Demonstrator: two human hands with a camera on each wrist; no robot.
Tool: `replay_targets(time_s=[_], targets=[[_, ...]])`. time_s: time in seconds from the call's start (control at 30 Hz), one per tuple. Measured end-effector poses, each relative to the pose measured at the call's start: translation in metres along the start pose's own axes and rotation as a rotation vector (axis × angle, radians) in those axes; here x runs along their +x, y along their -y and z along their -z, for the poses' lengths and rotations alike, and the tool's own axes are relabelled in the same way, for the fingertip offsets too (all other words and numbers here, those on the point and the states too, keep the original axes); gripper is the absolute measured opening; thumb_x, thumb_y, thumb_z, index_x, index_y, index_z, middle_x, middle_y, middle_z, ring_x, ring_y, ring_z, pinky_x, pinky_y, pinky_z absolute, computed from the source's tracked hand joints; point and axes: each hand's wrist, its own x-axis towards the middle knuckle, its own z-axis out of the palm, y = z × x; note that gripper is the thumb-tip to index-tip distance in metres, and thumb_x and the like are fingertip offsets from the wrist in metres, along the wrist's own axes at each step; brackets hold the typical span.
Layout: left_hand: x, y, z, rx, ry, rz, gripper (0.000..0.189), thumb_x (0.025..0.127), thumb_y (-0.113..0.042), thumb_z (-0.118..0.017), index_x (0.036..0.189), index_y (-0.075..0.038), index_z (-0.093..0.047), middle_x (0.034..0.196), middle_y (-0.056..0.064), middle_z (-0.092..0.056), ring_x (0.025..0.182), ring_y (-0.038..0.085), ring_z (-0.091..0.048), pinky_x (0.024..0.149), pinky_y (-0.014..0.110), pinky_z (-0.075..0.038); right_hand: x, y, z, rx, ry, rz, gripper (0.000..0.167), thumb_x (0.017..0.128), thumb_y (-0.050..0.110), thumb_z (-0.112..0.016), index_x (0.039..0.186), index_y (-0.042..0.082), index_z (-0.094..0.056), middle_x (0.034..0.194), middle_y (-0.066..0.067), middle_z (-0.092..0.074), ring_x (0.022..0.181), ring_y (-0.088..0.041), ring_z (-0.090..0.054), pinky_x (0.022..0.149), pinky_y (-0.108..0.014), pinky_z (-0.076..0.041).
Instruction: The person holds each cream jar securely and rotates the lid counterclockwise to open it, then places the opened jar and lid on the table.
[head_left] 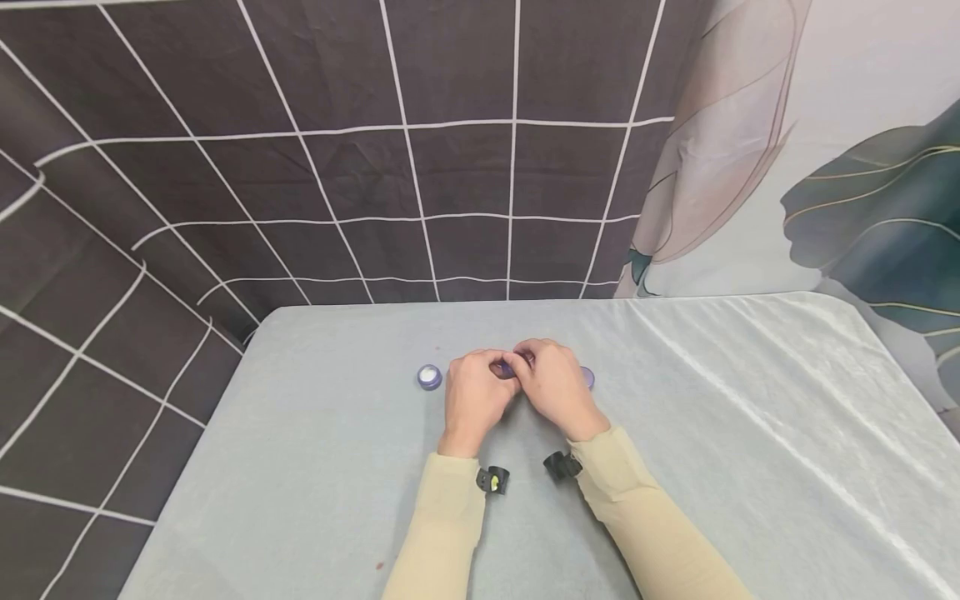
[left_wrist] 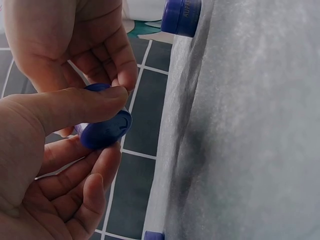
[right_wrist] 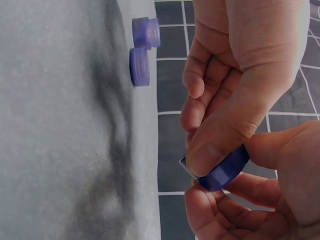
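Both hands meet above the table, around a small round blue jar lid (left_wrist: 106, 132). My left hand (head_left: 477, 392) pinches it, with the thumb lying across its face. From the other side my right hand (head_left: 553, 385) grips its edge with thumb and fingertips. A thin pale edge shows at the lid's rim in the right wrist view. To the left of my left hand stands a purple open jar (head_left: 429, 377) with a white top. A lettered blue jar (left_wrist: 181, 17) stands beyond my right hand, mostly hidden behind it in the head view.
A pale grey cloth covers the table (head_left: 300, 467). Beside the open jar lies a second round purple lid (right_wrist: 140, 67). A dark cloth with white grid lines (head_left: 450, 175) hangs behind the table, and a leaf-patterned curtain (head_left: 735, 167) at the back right.
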Motion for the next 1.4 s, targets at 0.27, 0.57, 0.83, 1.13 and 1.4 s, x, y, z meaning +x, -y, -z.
replay_targets(time_s=[0.27,0.57,0.83,1.13,1.4], targets=[[-0.0003,0.0002,0.0001,0.008,0.001,-0.014,0.018,0.071,-0.019,-0.084,0.088,-0.013,-0.080,0.085,-0.002,-0.076,0.081,0.019,-0.071,0.072,0.035,-0.055,0.0002,-0.0035,-0.0016,-0.003,0.001,0.016,0.024,0.098,0.022,-0.065,0.099,0.000,-0.074,0.096,-0.014,-0.072,0.090,-0.028,-0.068,0.081,-0.044,-0.053],[0.0014,0.0007,-0.0018,0.020,0.006,-0.016,0.018,0.073,-0.020,-0.083,0.088,-0.013,-0.080,0.084,-0.001,-0.075,0.080,0.020,-0.071,0.071,0.035,-0.054,0.0012,-0.0046,-0.0007,-0.011,0.014,0.010,0.024,0.098,0.022,-0.065,0.099,0.000,-0.074,0.095,-0.014,-0.072,0.087,-0.027,-0.067,0.079,-0.044,-0.054],[0.0012,-0.0003,-0.0003,0.023,0.008,-0.014,0.017,0.073,-0.021,-0.083,0.088,-0.014,-0.080,0.084,-0.001,-0.075,0.081,0.021,-0.072,0.071,0.036,-0.054,0.0015,-0.0045,0.0006,-0.021,0.012,0.024,0.023,0.098,0.022,-0.066,0.098,0.001,-0.074,0.094,-0.014,-0.072,0.089,-0.027,-0.068,0.079,-0.044,-0.054],[0.0008,0.0009,-0.0004,0.025,0.012,-0.009,0.016,0.073,-0.021,-0.082,0.088,-0.015,-0.080,0.082,-0.003,-0.074,0.078,0.019,-0.070,0.069,0.035,-0.053,0.0016,-0.0050,0.0010,-0.019,0.012,0.045,0.022,0.097,0.023,-0.067,0.098,0.002,-0.074,0.092,-0.012,-0.072,0.088,-0.027,-0.068,0.080,-0.044,-0.053],[0.0005,0.0009,0.0002,0.026,0.023,-0.006,0.019,0.072,-0.022,-0.084,0.090,-0.015,-0.080,0.086,-0.002,-0.076,0.083,0.020,-0.071,0.071,0.036,-0.054,0.0028,-0.0071,0.0013,-0.014,0.018,0.060,0.021,0.096,0.024,-0.068,0.098,0.004,-0.075,0.092,-0.010,-0.074,0.089,-0.027,-0.069,0.080,-0.045,-0.053]])
